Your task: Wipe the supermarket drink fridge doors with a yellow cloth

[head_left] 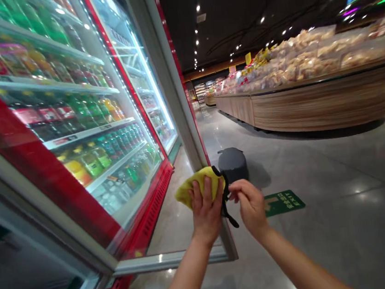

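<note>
My left hand (pixel 206 208) presses a yellow cloth (pixel 187 191) with black edging against the glass of an open fridge door, close to its upright frame (pixel 191 135). The fingers lie over the cloth. Just right of the door's edge, my right hand (pixel 251 205) is closed, its fingertips pinching at the black edging. A loose black strap (pixel 233 221) dangles between the two hands. Part of the frame is hidden behind the cloth and my left hand.
Red-trimmed fridge shelves (pixel 89 128) with rows of drink bottles (pixel 93 158) stand on the left. On the floor ahead are a dark grey bin-like object (pixel 232 163) and a green floor sign (pixel 285 201). A wood-panelled display (pixel 313 105) piled with bagged goods (pixel 308 59) curves along the right.
</note>
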